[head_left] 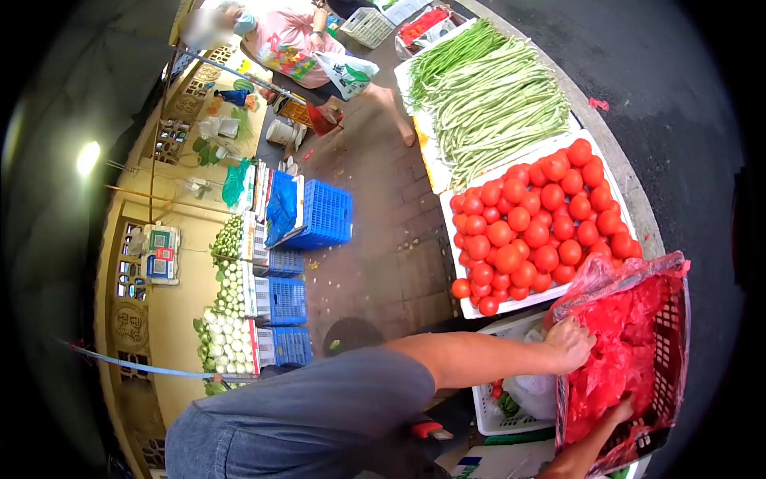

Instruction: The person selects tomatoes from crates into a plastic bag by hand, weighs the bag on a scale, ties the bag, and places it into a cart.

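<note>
A dark crate [664, 359] lined with clear plastic holds a heap of crumpled red plastic bags [610, 351]. My right hand [568, 345], at the end of the bare arm below a grey sleeve, is closed over the near side of the heap with its fingers curled into the red plastic. Lower in the view, my left hand [621, 412] reaches in from the bottom edge, its fingers pinched on the red plastic. A white foam box of tomatoes [535, 227] stands just above the crate.
Long beans [499, 112] lie beyond the tomatoes. A white basket [487, 411] with a white plastic bag is beside the crate. Blue crates [327, 214] and green-and-white vegetables line the wall side. A person in pink [287, 40] stands in the aisle carrying a bag [347, 73].
</note>
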The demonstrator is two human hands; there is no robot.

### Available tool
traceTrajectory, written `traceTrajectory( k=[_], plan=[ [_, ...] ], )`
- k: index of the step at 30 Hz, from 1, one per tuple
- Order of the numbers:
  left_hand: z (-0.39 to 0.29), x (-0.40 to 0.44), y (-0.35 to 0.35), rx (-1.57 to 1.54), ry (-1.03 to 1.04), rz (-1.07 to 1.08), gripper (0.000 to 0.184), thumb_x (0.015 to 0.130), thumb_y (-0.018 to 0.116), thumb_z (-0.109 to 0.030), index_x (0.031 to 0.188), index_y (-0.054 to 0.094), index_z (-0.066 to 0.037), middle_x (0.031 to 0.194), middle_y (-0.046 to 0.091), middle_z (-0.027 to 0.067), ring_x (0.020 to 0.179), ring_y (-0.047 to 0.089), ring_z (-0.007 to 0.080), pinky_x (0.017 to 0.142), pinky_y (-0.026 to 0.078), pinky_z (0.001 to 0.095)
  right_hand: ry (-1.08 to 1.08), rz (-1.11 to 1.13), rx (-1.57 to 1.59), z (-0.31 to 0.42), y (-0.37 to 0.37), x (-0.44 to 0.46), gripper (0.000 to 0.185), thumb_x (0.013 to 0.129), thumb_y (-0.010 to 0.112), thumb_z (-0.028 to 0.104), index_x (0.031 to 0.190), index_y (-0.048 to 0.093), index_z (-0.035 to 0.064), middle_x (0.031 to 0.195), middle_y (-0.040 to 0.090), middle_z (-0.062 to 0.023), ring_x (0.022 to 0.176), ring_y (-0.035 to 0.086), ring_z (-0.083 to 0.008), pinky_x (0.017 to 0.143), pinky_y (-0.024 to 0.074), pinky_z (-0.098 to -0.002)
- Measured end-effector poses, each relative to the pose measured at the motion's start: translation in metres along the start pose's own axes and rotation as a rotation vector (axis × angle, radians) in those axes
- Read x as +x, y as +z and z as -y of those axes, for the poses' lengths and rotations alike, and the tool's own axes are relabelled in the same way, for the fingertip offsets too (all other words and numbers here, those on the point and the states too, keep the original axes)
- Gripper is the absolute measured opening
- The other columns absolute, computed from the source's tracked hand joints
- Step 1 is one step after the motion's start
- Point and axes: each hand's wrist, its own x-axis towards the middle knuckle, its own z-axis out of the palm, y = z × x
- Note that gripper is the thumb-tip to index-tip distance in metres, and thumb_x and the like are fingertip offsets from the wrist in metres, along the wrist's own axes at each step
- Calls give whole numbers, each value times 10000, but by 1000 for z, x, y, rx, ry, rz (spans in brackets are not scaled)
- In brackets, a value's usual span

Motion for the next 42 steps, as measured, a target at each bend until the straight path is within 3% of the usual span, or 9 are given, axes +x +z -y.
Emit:
traceTrajectory(
  k=[6, 9, 11, 13, 17, 25, 26, 30, 42],
  plan=[
    [-3, 0, -2, 31, -26, 10, 211, 834, 578, -257, 918, 674, -88, 872, 688, 109, 860, 667, 269, 843, 465, 411, 12, 201, 436, 24, -26, -44, 467, 922, 611, 310, 1084, 619, -128, 904, 662, -146, 786, 597, -260, 726, 510, -368],
    [-2, 1, 1, 21, -35, -8, 221, 849, 552, -255, 926, 679, -91, 863, 691, 109, 843, 673, 267, 844, 464, 410, -193, 218, -78, 23, -35, -31, 498, 902, 634, 334, 1041, 612, -144, 913, 660, -162, 785, 599, -272, 720, 514, -385],
    [1, 1, 6, 47, -38, -42, 226, 845, 548, -266, 911, 679, -94, 857, 697, 110, 822, 679, 266, 843, 467, 410, -304, 252, 81, 0, -16, -10, 628, 870, 668, 426, 981, 589, -186, 926, 668, -239, 794, 618, -319, 742, 533, -419],
    [0, 4, -2, 48, -17, 45, 231, 840, 550, -275, 889, 677, -90, 856, 700, 120, 825, 681, 272, 847, 471, 418, -412, 166, -530, -27, -12, 25, 613, 819, 730, 418, 932, 589, -168, 879, 651, -306, 781, 627, -406, 736, 520, -492],
    [-5, 5, -9, 92, -8, 12, 290, 877, 549, -360, 861, 665, -95, 862, 700, 125, 816, 677, 314, 785, 502, 467, -328, -154, -594, 17, -12, -40, 671, 777, 708, 477, 943, 568, -158, 903, 632, -363, 892, 633, -501, 811, 490, -525],
    [-11, 5, -12, 161, 47, -21, 276, 866, 615, -366, 926, 666, -101, 881, 698, 129, 845, 680, 317, 803, 462, 461, -207, -147, -421, 53, -40, -81, 562, 717, 740, 450, 757, 642, -102, 742, 663, -278, 718, 678, -379, 711, 514, -449],
    [-11, 4, -12, 163, 51, -19, 277, 865, 617, -365, 927, 666, -100, 879, 697, 129, 842, 679, 318, 799, 462, 462, -166, -97, -322, 51, -45, -84, 501, 718, 766, 426, 693, 645, -59, 648, 654, -170, 613, 639, -272, 653, 507, -397],
    [-11, 3, -11, 170, 53, -40, 284, 856, 630, -369, 935, 667, -99, 870, 696, 129, 830, 676, 319, 791, 462, 467, -193, 11, -100, 58, -47, -106, 624, 713, 841, 270, 1134, 547, -84, 998, 651, -156, 821, 626, -190, 680, 532, -313],
    [-16, 2, -23, 163, 130, -66, 788, 788, 629, -667, 1316, 531, -91, 906, 687, 141, 835, 668, 307, 760, 474, 456, -512, 67, -19, 178, -48, -251, 610, 761, 785, 174, 1262, 511, -39, 1121, 633, -149, 987, 611, -201, 889, 496, -318]
  ],
)
